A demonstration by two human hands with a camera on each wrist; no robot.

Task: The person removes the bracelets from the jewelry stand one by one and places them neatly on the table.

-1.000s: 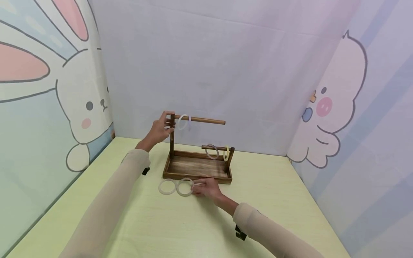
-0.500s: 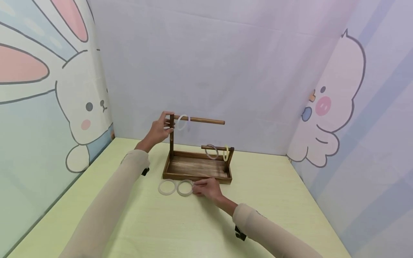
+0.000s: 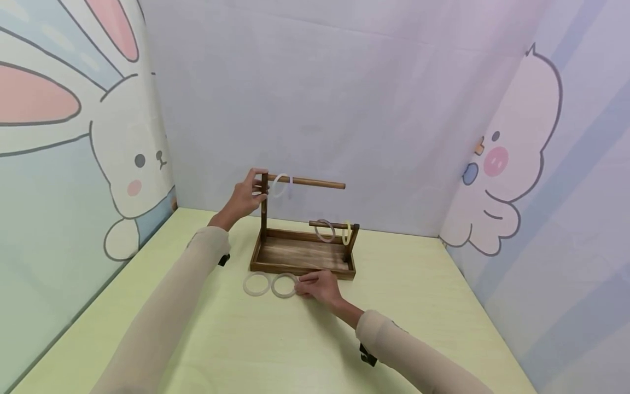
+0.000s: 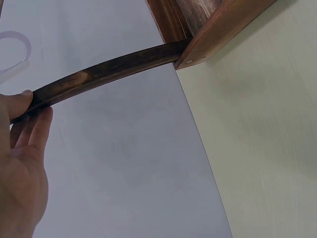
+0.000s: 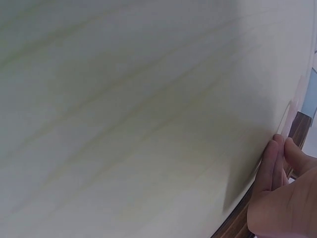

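Note:
My left hand [image 3: 246, 196] grips the top of the tall post [image 3: 263, 210] of a dark wooden bangle stand [image 3: 295, 269]. In the left wrist view, the thumb and fingers lie on either side of that post [image 4: 109, 69]. On the table before the stand, my right hand [image 3: 321, 288] pinches the right edge of a pale bangle [image 3: 276, 294]. The right wrist view shows the bangle [image 5: 289, 119] at the fingertips, partly hidden. Another pale bangle [image 3: 249, 293] lies flat just left of it.
A white bangle [image 3: 275, 191] and a pale purple bangle [image 3: 291, 187] hang on the upper bar [image 3: 320, 183]. A mauve bangle [image 3: 321, 237] and a yellow bangle [image 3: 344, 238] hang on the lower bar. Printed cloth walls [image 3: 315, 109] enclose the yellow table [image 3: 256, 345].

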